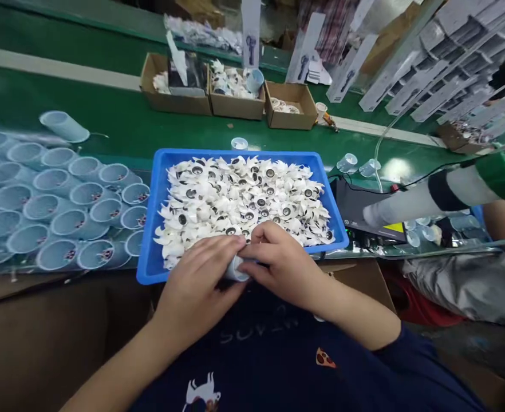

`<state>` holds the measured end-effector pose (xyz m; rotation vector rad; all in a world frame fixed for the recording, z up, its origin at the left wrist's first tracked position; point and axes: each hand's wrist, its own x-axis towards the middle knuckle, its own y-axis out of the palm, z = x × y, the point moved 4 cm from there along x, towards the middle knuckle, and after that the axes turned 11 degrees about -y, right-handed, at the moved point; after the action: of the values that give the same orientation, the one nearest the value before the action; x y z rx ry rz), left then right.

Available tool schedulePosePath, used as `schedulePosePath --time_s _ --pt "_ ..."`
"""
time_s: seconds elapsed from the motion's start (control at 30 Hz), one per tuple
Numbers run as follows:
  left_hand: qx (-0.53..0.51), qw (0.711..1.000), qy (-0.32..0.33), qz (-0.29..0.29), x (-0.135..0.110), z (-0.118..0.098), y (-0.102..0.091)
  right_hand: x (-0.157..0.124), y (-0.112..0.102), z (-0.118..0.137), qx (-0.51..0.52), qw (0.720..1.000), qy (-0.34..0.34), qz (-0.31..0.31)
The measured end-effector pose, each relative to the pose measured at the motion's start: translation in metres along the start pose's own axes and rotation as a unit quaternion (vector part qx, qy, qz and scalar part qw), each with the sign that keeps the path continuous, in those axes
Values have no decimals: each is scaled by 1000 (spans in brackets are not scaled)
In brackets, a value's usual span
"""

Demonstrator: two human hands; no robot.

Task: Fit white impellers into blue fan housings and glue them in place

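Note:
My left hand (198,280) is wrapped round a small pale-blue plastic cylinder (236,270) held close to my body. From the other side, my right hand (280,260) closes its thumb and fingers on the cylinder's near end. Most of the cylinder is hidden by my fingers, and I cannot make out whether a smaller part is in the pinch. Just beyond my hands lies a blue tray (147,229), heaped with white fan blades (244,194) that have dark round centres.
Many pale-blue cylinders (70,223) lie stacked on the left. Small cardboard boxes (291,106) with white parts stand at the back. On the right are a black device (351,200), a hanging white tube (407,200) with a green end, and another person's arm (504,220).

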<state>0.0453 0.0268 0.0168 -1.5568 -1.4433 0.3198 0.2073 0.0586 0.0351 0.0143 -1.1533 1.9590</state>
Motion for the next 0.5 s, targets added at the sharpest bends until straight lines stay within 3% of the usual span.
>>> schedulePosePath --time_s 0.1,0.2,0.27,0.37,0.43,0.5 --pt "-28 999 28 15 9 2 1 -5 -13 -2 32 999 -18 -24" --pt "0 998 53 23 45 25 -8 -24 -38 -7 22 990 -49 -129" --pt "58 998 -14 6 90 53 -14 -41 -49 -11 -2 981 -32 -189" --pt "139 969 -200 34 167 101 -14 -59 -53 -11 -16 973 -1 -232" --pt "165 951 -257 33 208 126 -11 -63 -48 -5 -16 973 -17 -231" --pt "180 934 -303 59 235 151 -3 -65 -43 3 -15 977 -50 -207"
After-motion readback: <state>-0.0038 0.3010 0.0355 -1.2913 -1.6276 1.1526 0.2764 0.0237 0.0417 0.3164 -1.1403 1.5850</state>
